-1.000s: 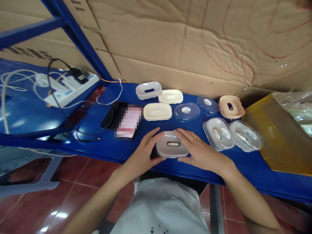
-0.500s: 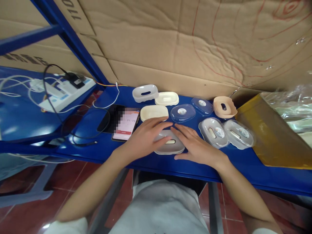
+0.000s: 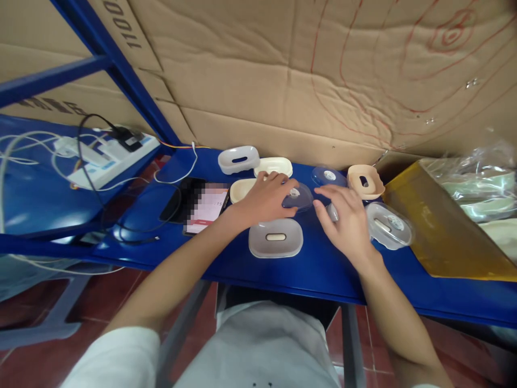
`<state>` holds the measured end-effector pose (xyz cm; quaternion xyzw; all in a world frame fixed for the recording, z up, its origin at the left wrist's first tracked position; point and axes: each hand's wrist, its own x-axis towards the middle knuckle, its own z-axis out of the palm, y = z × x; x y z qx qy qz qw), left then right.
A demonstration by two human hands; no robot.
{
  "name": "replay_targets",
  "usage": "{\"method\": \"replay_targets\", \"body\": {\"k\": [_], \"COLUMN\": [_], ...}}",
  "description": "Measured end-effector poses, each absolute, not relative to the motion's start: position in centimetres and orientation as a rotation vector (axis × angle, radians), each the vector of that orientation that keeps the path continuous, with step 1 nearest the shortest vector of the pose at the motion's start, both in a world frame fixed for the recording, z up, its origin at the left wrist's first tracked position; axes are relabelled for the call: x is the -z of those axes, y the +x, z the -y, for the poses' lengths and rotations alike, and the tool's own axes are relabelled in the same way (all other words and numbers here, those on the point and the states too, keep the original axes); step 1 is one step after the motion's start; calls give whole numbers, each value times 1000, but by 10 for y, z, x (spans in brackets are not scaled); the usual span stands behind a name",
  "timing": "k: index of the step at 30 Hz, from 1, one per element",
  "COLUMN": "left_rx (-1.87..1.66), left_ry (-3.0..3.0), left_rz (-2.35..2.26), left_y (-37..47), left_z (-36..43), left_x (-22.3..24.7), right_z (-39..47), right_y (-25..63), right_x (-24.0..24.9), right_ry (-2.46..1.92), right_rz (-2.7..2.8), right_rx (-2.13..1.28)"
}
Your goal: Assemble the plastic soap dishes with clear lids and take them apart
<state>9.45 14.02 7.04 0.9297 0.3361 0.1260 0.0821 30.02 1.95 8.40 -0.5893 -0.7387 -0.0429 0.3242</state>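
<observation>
My left hand (image 3: 270,198) reaches over a clear oval lid (image 3: 304,198) with a round label, thumb at its near edge and fingers at its far edge. My right hand (image 3: 343,218) has its thumb and fingers apart above a lidded grey soap dish (image 3: 333,212), which it mostly hides. In front of both hands lies a grey soap dish (image 3: 276,248) with a pale piece showing through its slot. A cream dish (image 3: 240,191) sits partly under my left hand. Another clear lid (image 3: 323,173) is behind my right fingers.
A lidded grey dish (image 3: 390,226) and a peach dish (image 3: 365,183) stand at right, near a box (image 3: 428,226) of bagged parts. At back are a white slotted dish (image 3: 238,160) and a cream tray (image 3: 274,165). Leftward lie a phone (image 3: 210,205), cables and a power strip (image 3: 117,161).
Both hands have left the grey dish in front. My left hand has moved up to the clear lid; my right hand has moved right, over the lidded dish.
</observation>
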Motion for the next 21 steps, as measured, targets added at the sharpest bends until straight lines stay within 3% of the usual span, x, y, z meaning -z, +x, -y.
{"method": "replay_targets", "body": {"k": [11, 21], "left_rx": [-365, -348], "left_ry": [2738, 2728], "left_rz": [-945, -1078], "left_y": [62, 70], "left_z": [-149, -165], "left_x": [-45, -45], "right_z": [-25, -16], "right_y": [283, 272], "right_x": [-52, -49], "right_ry": [-1596, -1498], "right_rz": [2346, 2393], "right_rx": [-171, -47]}}
